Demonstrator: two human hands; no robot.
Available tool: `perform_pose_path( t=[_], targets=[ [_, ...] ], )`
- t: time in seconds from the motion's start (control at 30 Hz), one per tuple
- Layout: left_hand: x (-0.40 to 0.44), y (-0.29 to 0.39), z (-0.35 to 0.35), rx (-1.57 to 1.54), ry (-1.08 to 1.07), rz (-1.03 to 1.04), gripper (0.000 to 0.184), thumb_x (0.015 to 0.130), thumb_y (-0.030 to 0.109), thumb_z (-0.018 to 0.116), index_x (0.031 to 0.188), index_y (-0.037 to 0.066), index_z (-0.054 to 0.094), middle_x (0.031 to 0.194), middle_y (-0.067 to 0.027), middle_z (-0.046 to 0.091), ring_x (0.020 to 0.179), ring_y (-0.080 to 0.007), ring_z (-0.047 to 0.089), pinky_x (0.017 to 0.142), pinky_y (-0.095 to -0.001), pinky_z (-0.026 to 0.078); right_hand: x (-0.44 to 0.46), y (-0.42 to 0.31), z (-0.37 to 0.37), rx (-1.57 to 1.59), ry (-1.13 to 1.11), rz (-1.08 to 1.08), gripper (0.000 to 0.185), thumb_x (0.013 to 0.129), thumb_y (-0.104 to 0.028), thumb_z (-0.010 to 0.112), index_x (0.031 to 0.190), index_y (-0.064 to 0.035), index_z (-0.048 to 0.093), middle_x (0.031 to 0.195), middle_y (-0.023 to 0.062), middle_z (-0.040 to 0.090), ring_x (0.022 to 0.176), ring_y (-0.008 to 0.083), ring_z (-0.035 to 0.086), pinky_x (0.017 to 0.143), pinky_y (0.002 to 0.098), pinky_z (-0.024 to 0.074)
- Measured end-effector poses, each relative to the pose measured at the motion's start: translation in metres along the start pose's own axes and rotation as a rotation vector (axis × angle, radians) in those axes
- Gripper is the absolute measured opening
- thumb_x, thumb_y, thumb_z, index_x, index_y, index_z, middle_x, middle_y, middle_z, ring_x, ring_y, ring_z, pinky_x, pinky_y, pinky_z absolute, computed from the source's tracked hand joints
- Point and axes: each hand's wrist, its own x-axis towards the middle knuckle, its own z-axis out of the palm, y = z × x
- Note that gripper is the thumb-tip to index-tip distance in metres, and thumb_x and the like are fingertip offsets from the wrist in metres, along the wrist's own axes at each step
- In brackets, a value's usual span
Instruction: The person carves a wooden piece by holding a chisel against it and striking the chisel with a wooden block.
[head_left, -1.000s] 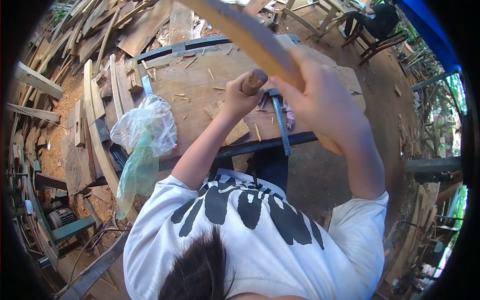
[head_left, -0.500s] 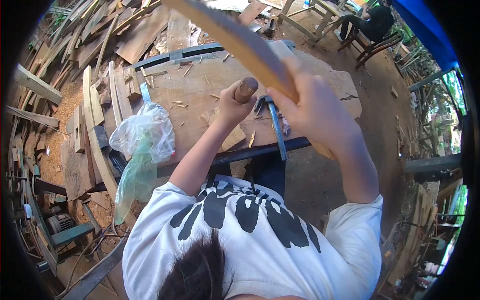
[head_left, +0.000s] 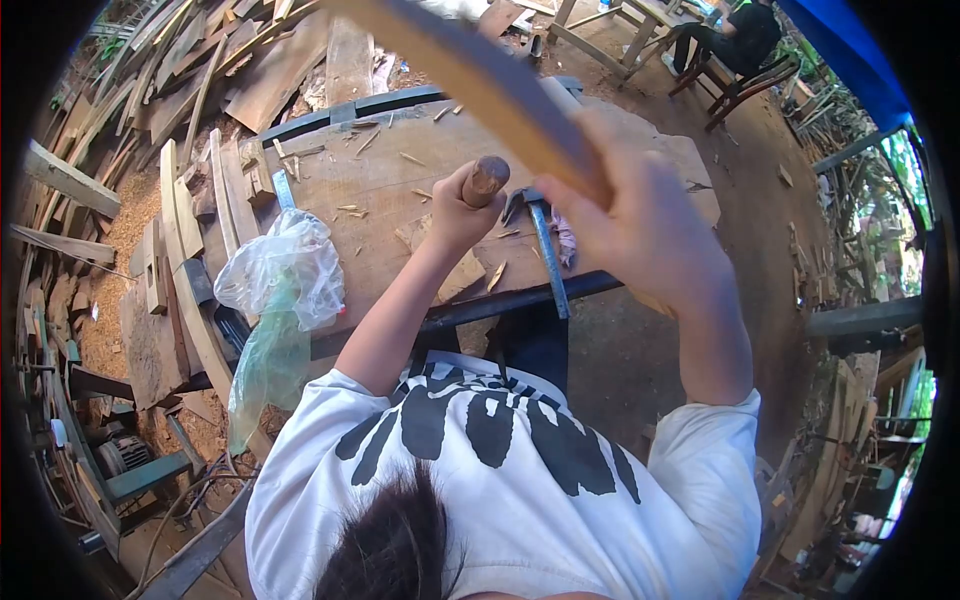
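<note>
Two-Handed Woodwork Under Way, Extent of Completion Not Established

Head view, the only view available. The left hand (head_left: 458, 212) is wrapped round a thick wooden handle (head_left: 488, 178), its rounded end pointing up toward the camera; the lower end is hidden by the hand, so what it bears on cannot be told. The right hand (head_left: 648, 235), blurred, is closed on one end of a long wooden piece (head_left: 490, 82), which is raised over the bench (head_left: 372, 262) and runs out of frame at the top. Both grips are therefore clamped, and the two held things appear apart.

Done, in this inspector's judgement: some wood has been removed, since loose chips (head_left: 497, 276) lie scattered across the bench top. Left: not measurable, as no worked face or cut is exposed to view. A flat wood offcut (head_left: 463, 278) lies on the bench beside the left forearm (whether it is workpiece or waste cannot be determined). The hammer (head_left: 546, 255) lies unheld between the hands, next to a pink cloth (head_left: 566, 242). A plastic bag (head_left: 285, 262) sits at the bench's left side.
</note>
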Motion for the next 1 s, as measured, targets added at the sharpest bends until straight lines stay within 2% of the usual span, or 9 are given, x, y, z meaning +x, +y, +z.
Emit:
perform_pose_path(
  t=[0.07, 0.2, 0.27, 0.33, 0.5, 0.63, 0.7, 0.8, 1.0],
  targets=[
    [0.001, 0.001, 0.001, 0.031, 0.010, 0.004, 0.025, 0.073, 0.003, 0.070, 0.098, 0.001, 0.066, 0.080, -0.0073, 0.068, 0.075, -0.0098, 0.064, 0.069, -0.0277, 0.051, -0.006, -0.006, -0.007, 0.147, 0.276, -0.201, 0.038, 0.090, -0.022, 0.064, 0.119, -0.0004, 0.051, 0.089, 0.0265, 0.065, 0.082, 0.0399, 0.066, 0.074, 0.0398, 0.0498],
    [0.004, 0.004, -0.001, 0.058, 0.011, 0.009, 0.023, 0.073, 0.004, 0.070, 0.095, 0.001, 0.066, 0.077, -0.0072, 0.066, 0.072, -0.0101, 0.062, 0.067, -0.0282, 0.051, -0.005, 0.004, 0.015, 0.199, 0.334, -0.149, 0.040, 0.090, -0.020, 0.064, 0.122, -0.0003, 0.050, 0.091, 0.0261, 0.066, 0.086, 0.0395, 0.067, 0.076, 0.0392, 0.0498],
    [0.004, 0.006, 0.003, 0.003, 0.028, 0.026, 0.022, 0.073, 0.004, 0.070, 0.094, 0.001, 0.065, 0.076, -0.0072, 0.066, 0.071, -0.0105, 0.062, 0.067, -0.0283, 0.050, 0.000, 0.020, 0.034, -0.081, -0.004, 0.162, 0.037, 0.089, -0.018, 0.065, 0.119, -0.0008, 0.051, 0.091, 0.0254, 0.066, 0.089, 0.0378, 0.068, 0.077, 0.0384, 0.0497],
    [0.003, 0.005, 0.003, -0.054, 0.049, 0.043, 0.021, 0.073, 0.004, 0.070, 0.093, 0.001, 0.065, 0.075, -0.0073, 0.065, 0.070, -0.0108, 0.061, 0.066, -0.0283, 0.050, -0.001, 0.016, 0.025, -0.052, 0.001, 0.176, 0.037, 0.088, -0.017, 0.066, 0.117, 0.0007, 0.051, 0.090, 0.0263, 0.066, 0.092, 0.0367, 0.068, 0.077, 0.0382, 0.0498],
    [0.005, 0.000, -0.001, 0.069, -0.007, -0.025, 0.022, 0.072, 0.004, 0.070, 0.094, 0.001, 0.065, 0.077, -0.0079, 0.066, 0.071, -0.0114, 0.063, 0.067, -0.0286, 0.050, -0.011, 0.006, -0.006, 0.092, 0.385, -0.234, 0.037, 0.089, -0.016, 0.066, 0.120, -0.0028, 0.050, 0.086, 0.0209, 0.065, 0.082, 0.0340, 0.067, 0.073, 0.0397, 0.0503],
    [0.010, 0.004, 0.003, 0.083, 0.015, -0.029, 0.022, 0.073, 0.004, 0.069, 0.094, 0.001, 0.065, 0.077, -0.0081, 0.067, 0.071, -0.0117, 0.063, 0.067, -0.0287, 0.051, -0.011, 0.010, 0.010, 0.336, 0.562, -0.300, 0.033, 0.089, -0.014, 0.065, 0.117, -0.0038, 0.053, 0.083, 0.0171, 0.063, 0.080, 0.0278, 0.066, 0.072, 0.0387, 0.0497],
    [0.011, 0.006, 0.006, 0.031, 0.024, 0.006, 0.023, 0.072, 0.004, 0.070, 0.094, 0.001, 0.065, 0.076, -0.0084, 0.066, 0.069, -0.0124, 0.063, 0.066, -0.0283, 0.050, -0.009, 0.018, 0.028, 0.077, 0.210, 0.067, 0.030, 0.089, -0.015, 0.065, 0.114, -0.0020, 0.055, 0.083, 0.0159, 0.063, 0.083, 0.0221, 0.065, 0.074, 0.0374, 0.0494],
    [0.008, 0.010, 0.009, 0.002, -0.033, 0.029, 0.023, 0.072, 0.005, 0.071, 0.093, 0.002, 0.065, 0.074, -0.0097, 0.066, 0.067, -0.0131, 0.063, 0.064, -0.0284, 0.050, -0.008, 0.021, 0.020, -0.034, 0.030, 0.219, 0.030, 0.089, -0.016, 0.066, 0.113, -0.0021, 0.055, 0.080, 0.0145, 0.062, 0.082, 0.0199, 0.064, 0.074, 0.0369, 0.0491],
    [0.007, 0.012, 0.004, 0.150, -0.097, 0.020, 0.018, 0.073, 0.003, 0.068, 0.091, 0.001, 0.065, 0.074, -0.0035, 0.064, 0.070, -0.0083, 0.060, 0.065, -0.0264, 0.049, -0.025, 0.003, -0.007, 0.337, 0.414, -0.109, 0.026, 0.089, -0.014, 0.064, 0.107, -0.0016, 0.051, 0.080, 0.0226, 0.063, 0.081, 0.0362, 0.068, 0.068, 0.0389, 0.0500]
  ],
)
